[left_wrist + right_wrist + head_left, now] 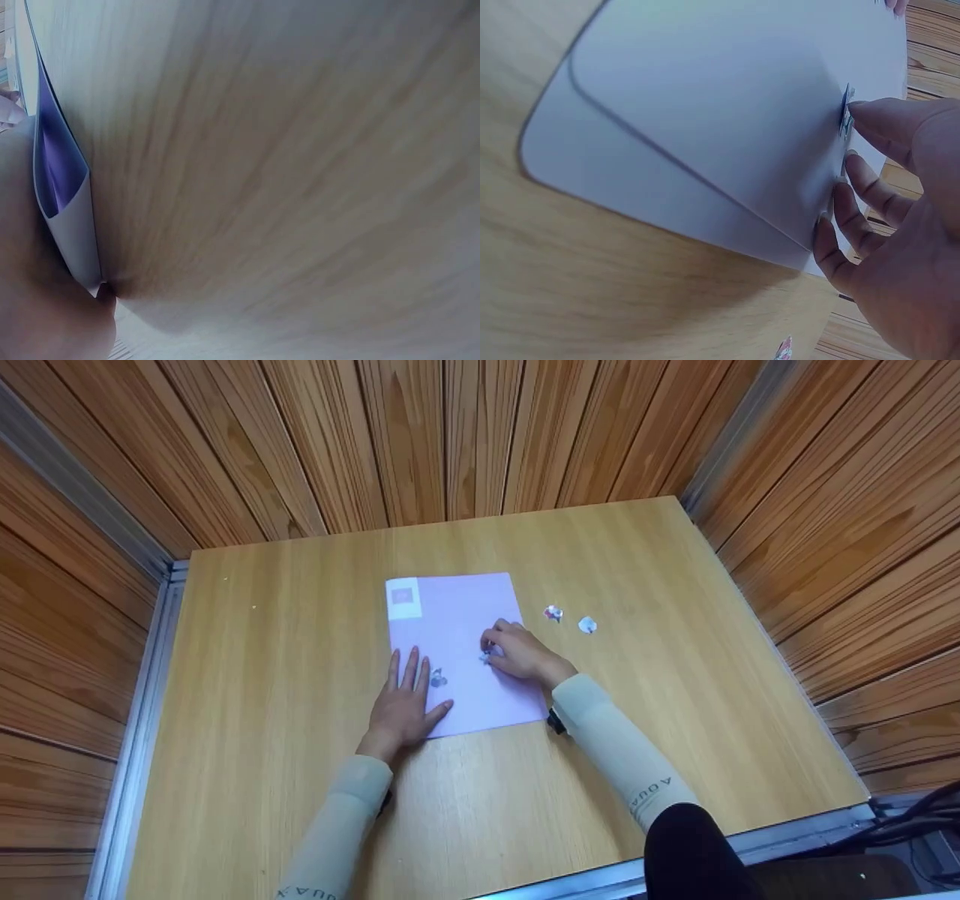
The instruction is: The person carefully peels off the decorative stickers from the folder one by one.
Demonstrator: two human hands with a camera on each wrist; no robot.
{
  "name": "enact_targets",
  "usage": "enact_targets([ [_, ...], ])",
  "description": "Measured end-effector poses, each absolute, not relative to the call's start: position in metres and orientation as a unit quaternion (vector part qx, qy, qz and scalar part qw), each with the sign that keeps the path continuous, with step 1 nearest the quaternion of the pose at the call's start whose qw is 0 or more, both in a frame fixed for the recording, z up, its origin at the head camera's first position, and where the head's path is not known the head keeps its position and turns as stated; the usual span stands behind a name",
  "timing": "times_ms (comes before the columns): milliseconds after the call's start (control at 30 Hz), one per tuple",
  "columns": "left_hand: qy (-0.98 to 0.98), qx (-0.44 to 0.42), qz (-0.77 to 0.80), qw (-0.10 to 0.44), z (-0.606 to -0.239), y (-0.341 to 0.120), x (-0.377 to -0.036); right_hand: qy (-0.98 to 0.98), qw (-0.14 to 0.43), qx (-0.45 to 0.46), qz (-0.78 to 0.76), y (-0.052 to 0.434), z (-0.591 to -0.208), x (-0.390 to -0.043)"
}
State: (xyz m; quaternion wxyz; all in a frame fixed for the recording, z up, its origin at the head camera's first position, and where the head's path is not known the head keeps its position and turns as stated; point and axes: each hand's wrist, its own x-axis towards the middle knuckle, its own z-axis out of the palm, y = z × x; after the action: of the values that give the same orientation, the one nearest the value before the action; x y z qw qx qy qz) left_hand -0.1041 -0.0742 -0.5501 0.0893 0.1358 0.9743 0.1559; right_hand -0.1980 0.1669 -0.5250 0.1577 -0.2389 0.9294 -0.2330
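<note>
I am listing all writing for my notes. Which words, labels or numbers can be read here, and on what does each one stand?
"AQUA" on the right sleeve, near the elbow.
"A" and part of another letter on the left sleeve, cut by the frame edge.
White label on the lilac booklet: a grey mark, too small to read.
Small stickers: too blurred to read.

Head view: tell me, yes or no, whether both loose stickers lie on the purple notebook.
No: the two loose stickers lie on the bare wooden table, right of the purple notebook.
</note>
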Motion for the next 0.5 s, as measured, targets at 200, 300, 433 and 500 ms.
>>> enact_targets([
  [200, 0.979, 0.129, 0.116, 0.103, -0.585, -0.075, -0.119, 0.931, 0.159, -0.235, -0.228, 0.176, -0.555, -0.214],
  [300, 0.979, 0.130, 0.116, 0.105, -0.586, -0.076, -0.120, 0.931, 0.157, -0.234, -0.231, 0.176, -0.556, -0.214],
  [433, 0.978, 0.130, 0.118, 0.108, -0.589, -0.076, -0.121, 0.932, 0.157, -0.234, -0.229, 0.176, -0.556, -0.214],
  [500, 0.978, 0.130, 0.119, 0.110, -0.590, -0.076, -0.122, 0.932, 0.160, -0.233, -0.227, 0.176, -0.556, -0.214],
])
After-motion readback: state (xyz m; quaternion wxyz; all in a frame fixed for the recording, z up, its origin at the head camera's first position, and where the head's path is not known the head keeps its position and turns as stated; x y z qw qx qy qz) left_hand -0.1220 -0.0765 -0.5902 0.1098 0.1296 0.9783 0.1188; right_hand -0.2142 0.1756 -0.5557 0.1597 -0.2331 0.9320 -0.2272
